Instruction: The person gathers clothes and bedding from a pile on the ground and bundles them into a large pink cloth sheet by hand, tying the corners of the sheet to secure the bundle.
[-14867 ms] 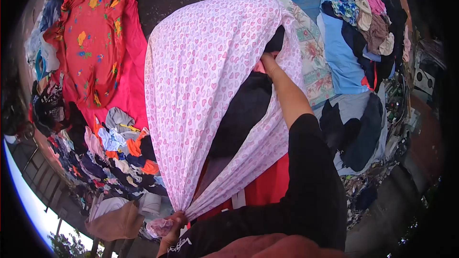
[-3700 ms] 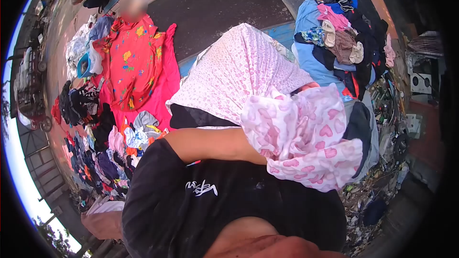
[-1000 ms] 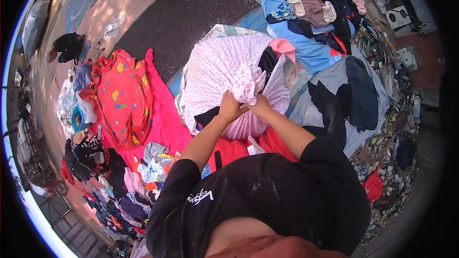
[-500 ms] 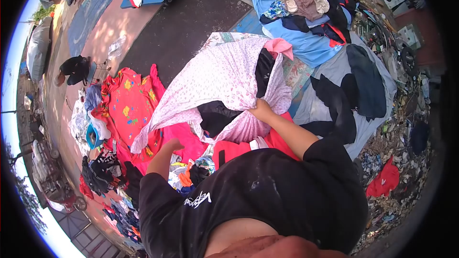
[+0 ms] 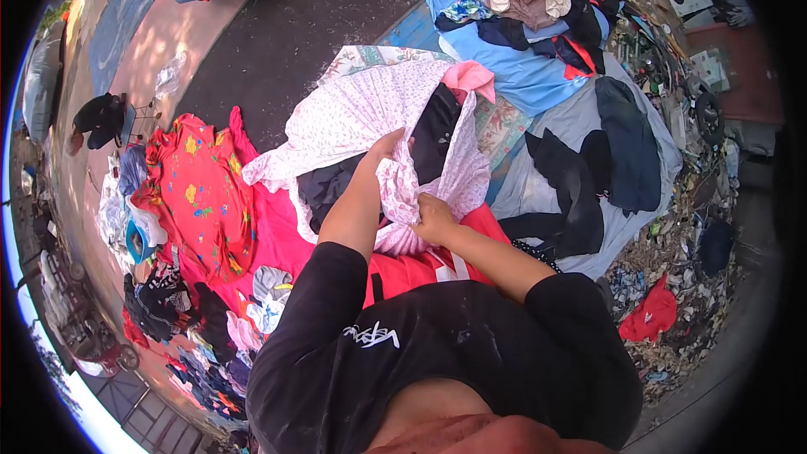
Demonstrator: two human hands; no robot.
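Head view: dark pavement strewn with clothes. The pink heart-print sheet wraps a bundle beside the red floral cloth. My left hand and right hand grip its corners; dark garments show, so I judge the knot untied.

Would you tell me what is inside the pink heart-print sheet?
Through gaps in the pink heart-print sheet show dark clothes and a pink garment. The rest of its load is covered.
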